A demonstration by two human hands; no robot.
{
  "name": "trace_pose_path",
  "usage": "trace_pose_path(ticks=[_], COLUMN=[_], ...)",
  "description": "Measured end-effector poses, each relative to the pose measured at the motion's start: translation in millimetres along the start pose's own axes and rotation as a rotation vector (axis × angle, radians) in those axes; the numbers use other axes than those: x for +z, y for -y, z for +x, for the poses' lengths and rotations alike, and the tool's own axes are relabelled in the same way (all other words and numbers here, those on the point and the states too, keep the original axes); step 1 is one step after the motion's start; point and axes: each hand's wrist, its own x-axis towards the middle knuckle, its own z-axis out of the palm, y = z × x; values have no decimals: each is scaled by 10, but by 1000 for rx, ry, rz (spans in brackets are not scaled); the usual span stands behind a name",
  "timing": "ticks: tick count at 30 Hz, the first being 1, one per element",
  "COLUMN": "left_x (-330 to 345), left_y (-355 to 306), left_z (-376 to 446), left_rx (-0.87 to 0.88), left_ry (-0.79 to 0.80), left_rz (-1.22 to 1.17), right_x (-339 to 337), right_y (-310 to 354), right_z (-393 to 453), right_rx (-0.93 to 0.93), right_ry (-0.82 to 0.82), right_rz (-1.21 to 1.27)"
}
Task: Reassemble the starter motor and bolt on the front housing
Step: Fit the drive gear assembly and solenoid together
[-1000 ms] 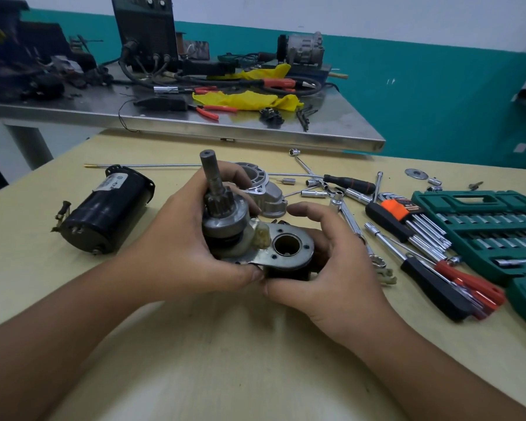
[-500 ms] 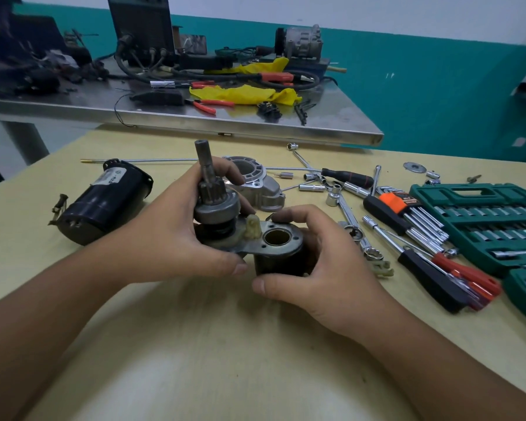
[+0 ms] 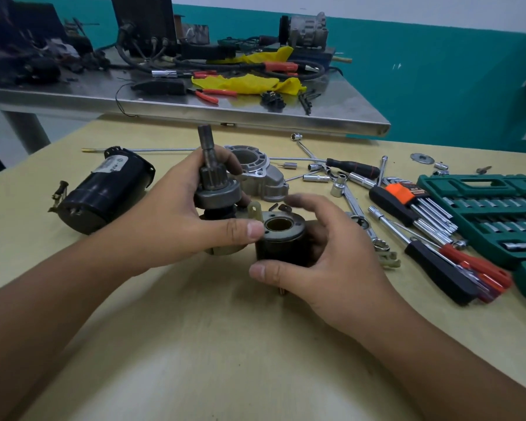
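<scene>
Your left hand (image 3: 176, 220) has a firm grip on the gear shaft (image 3: 210, 174); your right hand (image 3: 322, 256) cups the black cylinder (image 3: 281, 243) beside it. The front housing (image 3: 260, 174) waits just behind the shaft. A tilt could unseat the plastic lever (image 3: 254, 210).

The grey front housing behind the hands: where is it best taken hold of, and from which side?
Grip the front housing by its narrower cast body, from the right: it lies free on the table, round opening up. The left hand blocks the other side.

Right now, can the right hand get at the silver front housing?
Probably yes: the front housing lies uncovered on the table just beyond the right hand, but that hand holds the black solenoid and must let go first.
</scene>
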Motion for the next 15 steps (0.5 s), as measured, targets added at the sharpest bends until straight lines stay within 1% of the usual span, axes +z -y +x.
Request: trace_pose_path(ticks=[6,10,13,15], left_x=[-15,-16,25,80], left_y=[12,-3,6,9], left_z=[-16,-4,-10,-34], left_rx=[-33,-62,-90,-99], left_ry=[7,-4,-73,-123], left_rz=[-5,-34,-110,-234], right_x=[31,28,35,45], right_y=[-13,-4,-6,8], right_z=[-9,-9,-15,-22], right_rx=[-29,-79,-157,-225], right_ry=[-21,-20,-75,-154], right_rz=[0,15,10,2])
